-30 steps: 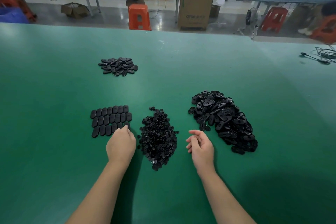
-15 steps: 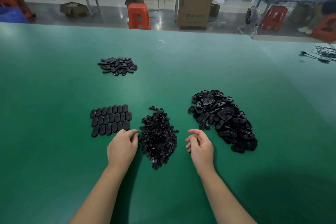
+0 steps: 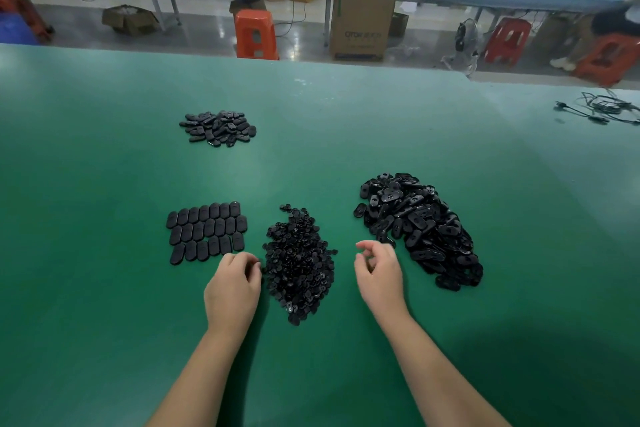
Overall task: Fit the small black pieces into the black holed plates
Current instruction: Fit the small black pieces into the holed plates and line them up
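A: Biggest risk first. Your right hand (image 3: 379, 272) hovers with its fingers loosely curled and nothing in it that I can see, just beside the big heap of holed plates (image 3: 420, 230). That heap is piled loose on the bench (image 3: 104, 184). Drag one plate out from the low edge and others may slide with it, some toward the pieces (image 3: 299, 262).

B: And if the two heaps mix?

A: Everything is black, so you lose time sorting. Next, your left hand (image 3: 233, 284) is at the left edge of the pieces, fingers curled down. Dig in there and you may pinch two at once, or scatter some into the laid-out rows (image 3: 207, 232) just beside it and knock them out of line.

B: Is the left hand holding a piece already?

A: I cannot tell. The fingertips are turned under and anything in them is hidden.

B: What else is unclear?

A: Whether the rows are fitted or blank, and the same for the far pile (image 3: 219, 127). The pieces are too small and dark to show which way up they lie.
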The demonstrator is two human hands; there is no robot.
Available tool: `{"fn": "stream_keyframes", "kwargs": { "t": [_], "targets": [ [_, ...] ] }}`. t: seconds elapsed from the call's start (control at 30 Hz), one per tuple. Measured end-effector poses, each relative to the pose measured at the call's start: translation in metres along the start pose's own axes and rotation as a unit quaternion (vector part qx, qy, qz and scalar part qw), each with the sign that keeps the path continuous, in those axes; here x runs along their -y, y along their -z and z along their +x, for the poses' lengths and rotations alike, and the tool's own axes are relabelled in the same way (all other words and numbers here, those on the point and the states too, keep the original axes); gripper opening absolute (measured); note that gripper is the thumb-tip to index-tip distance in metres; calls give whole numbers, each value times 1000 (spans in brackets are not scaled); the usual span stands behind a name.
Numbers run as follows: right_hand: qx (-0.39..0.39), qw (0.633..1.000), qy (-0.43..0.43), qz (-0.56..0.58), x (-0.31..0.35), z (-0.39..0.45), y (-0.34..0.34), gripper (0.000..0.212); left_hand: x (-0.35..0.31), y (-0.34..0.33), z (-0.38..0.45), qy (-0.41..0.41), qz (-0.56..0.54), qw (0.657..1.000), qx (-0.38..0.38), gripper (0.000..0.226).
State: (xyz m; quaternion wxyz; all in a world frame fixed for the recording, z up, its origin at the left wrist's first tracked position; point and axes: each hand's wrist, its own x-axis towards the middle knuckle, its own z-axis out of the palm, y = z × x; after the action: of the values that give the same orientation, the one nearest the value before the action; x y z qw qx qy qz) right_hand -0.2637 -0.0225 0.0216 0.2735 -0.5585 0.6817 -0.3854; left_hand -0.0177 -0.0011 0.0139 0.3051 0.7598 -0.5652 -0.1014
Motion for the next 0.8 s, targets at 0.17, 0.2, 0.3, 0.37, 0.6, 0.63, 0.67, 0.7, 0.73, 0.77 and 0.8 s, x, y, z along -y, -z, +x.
{"fn": "stream_keyframes", "kwargs": {
  "t": [0.17, 0.2, 0.3, 0.37, 0.6, 0.63, 0.67, 0.7, 0.73, 0.77, 0.8],
  "targets": [
    [16, 966, 38, -257, -4, 36, 23, 41, -1, 2, -3, 13, -41, 999, -12, 14],
    [28, 955, 29, -293, -4, 43, 27, 44, -1, 2, -3, 12, -47, 999, -11, 17],
    [64, 930, 12, -362, -3, 58, 34, 45, 0, 3, -2, 9, -60, 998, -11, 14],
    [76, 925, 12, -372, -1, 62, 36, 41, 0, 3, -1, -2, -61, 998, -11, 10],
    [49, 951, 30, -303, 2, 65, 40, 26, 1, 1, 0, -5, -79, 997, -21, 8],
    [38, 962, 37, -268, 3, 64, 40, 29, 1, 1, 0, -7, -81, 996, -23, 9],
    [28, 972, 41, -228, 4, 64, 39, 31, 1, 0, -1, -10, -84, 996, -27, 11],
    [19, 982, 38, -183, 5, 63, 39, 34, 2, 0, -1, -15, -86, 996, -30, 15],
    [15, 991, 26, -132, 7, 62, 38, 35, 2, 0, -1, -19, -86, 996, -34, 21],
    [15, 997, 6, -75, 8, 60, 37, 36, 2, 0, -1, -22, -84, 996, -37, 26],
    [21, 999, -18, -18, 9, 58, 35, 34, 2, 0, -1, -23, -81, 996, -39, 29]
  ]
}}
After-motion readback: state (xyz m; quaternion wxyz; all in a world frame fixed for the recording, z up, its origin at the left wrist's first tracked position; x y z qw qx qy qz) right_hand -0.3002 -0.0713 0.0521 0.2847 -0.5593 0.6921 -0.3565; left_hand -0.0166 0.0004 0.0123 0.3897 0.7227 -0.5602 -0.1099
